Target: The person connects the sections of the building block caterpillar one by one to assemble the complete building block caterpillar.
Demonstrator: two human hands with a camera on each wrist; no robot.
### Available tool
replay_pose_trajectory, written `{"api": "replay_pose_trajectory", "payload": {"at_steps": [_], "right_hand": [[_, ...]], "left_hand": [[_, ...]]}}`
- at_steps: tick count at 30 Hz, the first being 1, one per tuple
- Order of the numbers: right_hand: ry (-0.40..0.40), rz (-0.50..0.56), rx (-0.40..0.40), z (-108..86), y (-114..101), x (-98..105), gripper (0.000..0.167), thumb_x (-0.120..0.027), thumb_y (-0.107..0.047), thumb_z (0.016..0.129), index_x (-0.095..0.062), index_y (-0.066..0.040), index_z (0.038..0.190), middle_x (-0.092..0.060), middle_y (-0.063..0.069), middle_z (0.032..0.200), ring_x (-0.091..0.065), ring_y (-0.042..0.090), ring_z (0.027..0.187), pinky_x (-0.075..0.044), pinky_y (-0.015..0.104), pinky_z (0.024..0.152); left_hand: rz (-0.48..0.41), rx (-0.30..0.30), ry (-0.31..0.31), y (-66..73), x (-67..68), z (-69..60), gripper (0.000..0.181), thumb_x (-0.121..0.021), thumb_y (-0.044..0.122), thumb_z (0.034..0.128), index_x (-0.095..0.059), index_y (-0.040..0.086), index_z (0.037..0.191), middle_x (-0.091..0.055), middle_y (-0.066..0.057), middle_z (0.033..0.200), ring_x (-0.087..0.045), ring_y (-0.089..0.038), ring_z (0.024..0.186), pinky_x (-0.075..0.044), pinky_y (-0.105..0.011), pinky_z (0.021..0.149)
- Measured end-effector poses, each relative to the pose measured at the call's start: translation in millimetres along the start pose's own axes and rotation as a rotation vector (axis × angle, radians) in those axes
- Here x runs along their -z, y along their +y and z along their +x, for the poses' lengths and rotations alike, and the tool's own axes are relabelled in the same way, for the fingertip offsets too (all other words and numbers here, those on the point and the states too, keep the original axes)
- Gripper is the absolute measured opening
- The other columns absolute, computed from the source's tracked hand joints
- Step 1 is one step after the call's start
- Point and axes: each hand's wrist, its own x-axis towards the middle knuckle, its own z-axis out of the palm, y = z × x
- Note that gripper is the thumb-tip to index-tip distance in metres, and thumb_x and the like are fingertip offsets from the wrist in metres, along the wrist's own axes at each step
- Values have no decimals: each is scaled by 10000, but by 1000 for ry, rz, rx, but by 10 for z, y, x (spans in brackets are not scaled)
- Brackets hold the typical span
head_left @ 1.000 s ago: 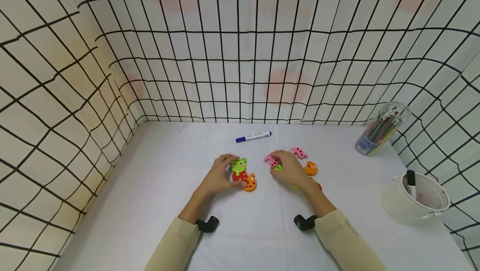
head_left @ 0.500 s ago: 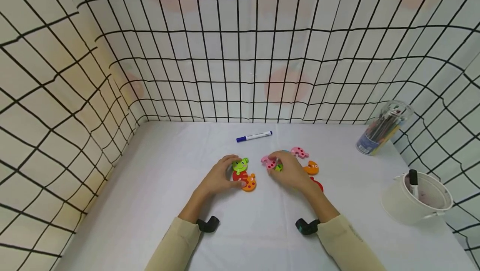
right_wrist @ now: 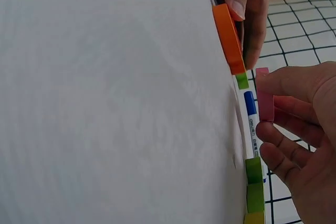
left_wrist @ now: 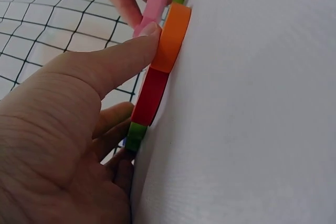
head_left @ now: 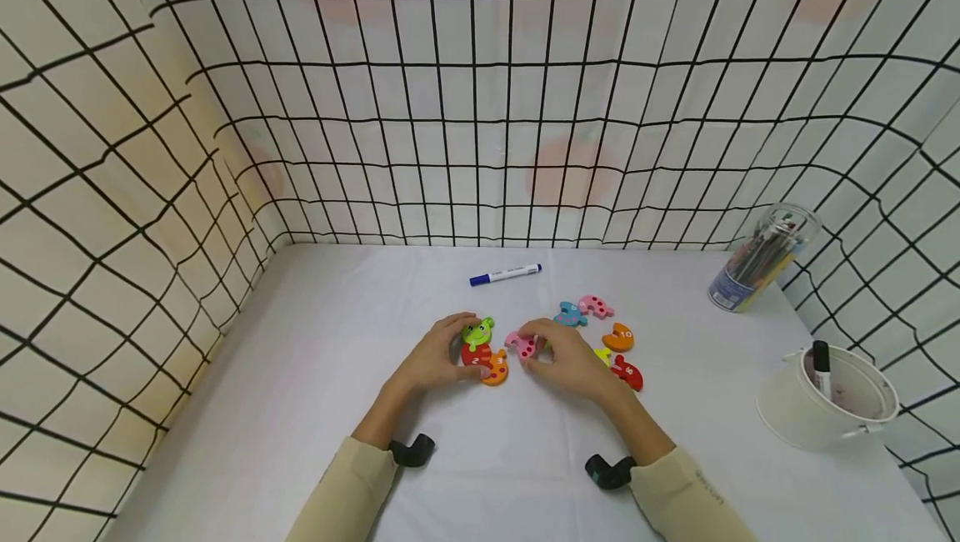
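Shifted left and slightly nearer since half a second ago: right hand (head_left: pixel 564 356), pinching a flat pink animal-shaped piece with darker spots (head_left: pixel 519 345). Brought thereby just beside the row at left; seemingly lined up near its end, but not yet joined. Touching or apart, cannot tell.

Curled around that row: left hand (head_left: pixel 431 356), with thumb on a rounded orange spotted piece (head_left: pixel 495 368), fingers by a green frog-faced piece (head_left: pixel 476 332), and between these a red striped piece (head_left: pixel 474 354).

To the right, a round white bucket (head_left: pixel 783 413) holding a black-capped marker (head_left: pixel 822 371). Loose right of the hand: a red piece marked 8 (head_left: pixel 627 373), a yellow piece (head_left: pixel 602 355), an orange piece marked 10 (head_left: pixel 619 338). Farther, now fully uncovered, a blue spotted piece (head_left: pixel 571 314), close to a second pink spotted piece (head_left: pixel 596 307).

At far right, a clear jar of pencils (head_left: pixel 763 258); at far middle, a white marker with blue cap (head_left: pixel 505 275). Farthest, black grid lines (head_left: pixel 511 63).
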Motion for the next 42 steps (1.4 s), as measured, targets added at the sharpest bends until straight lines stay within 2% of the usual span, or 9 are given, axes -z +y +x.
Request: {"api": "replay_pose_trajectory", "payload": {"at_steps": [10, 17, 32, 36, 42], "right_hand": [[-33, -4, 14, 53, -68, -112, 430, -785, -217, 921, -661, -245, 1331, -652, -64, 1310, -579, 120, 1001, -552, 303, 881], [-47, -42, -6, 60, -140, -135, 422, -791, -209, 914, -672, -232, 1318, -652, -58, 1321, -580, 118, 1013, -565, 330, 912], [-74, -129, -16, 95, -165, -180, 402, -792, -205, 915, -683, -194, 1302, -645, -21, 1367, -621, 181, 1185, -558, 400, 1036], [-71, -115, -15, 98, -143, -187, 433, -804, -207, 903, -675, -202, 1316, -638, -22, 1380, -616, 177, 1180, -561, 404, 1032], [-42, -44, -37, 61, -46, -115, 484, -805, -241, 898, -646, -223, 1355, -642, -38, 1345, -595, 158, 1091, -586, 376, 943]], "left_hand": [[-28, -7, -3, 0, 37, -23, 804, -863, 357, 806, -513, 189, 1510, -423, -22, 1625, -333, -308, 1537, -285, -597, 1240], [-45, 0, -5, 6, 34, -32, 802, -865, 374, 806, -519, 194, 1506, -422, -18, 1626, -329, -308, 1539, -281, -613, 1236], [-11, -27, 23, -21, -25, 15, 823, -866, 402, 795, -516, 187, 1508, -416, -78, 1601, -359, -325, 1504, -351, -600, 1203], [-12, -26, 31, 5, -32, 10, 823, -865, 404, 789, -520, 181, 1503, -413, -96, 1584, -365, -334, 1485, -369, -601, 1191], [11, -8, 39, -3, -42, 9, 835, -859, 444, 782, -515, 206, 1504, -417, -95, 1575, -381, -321, 1468, -392, -597, 1177]]}}
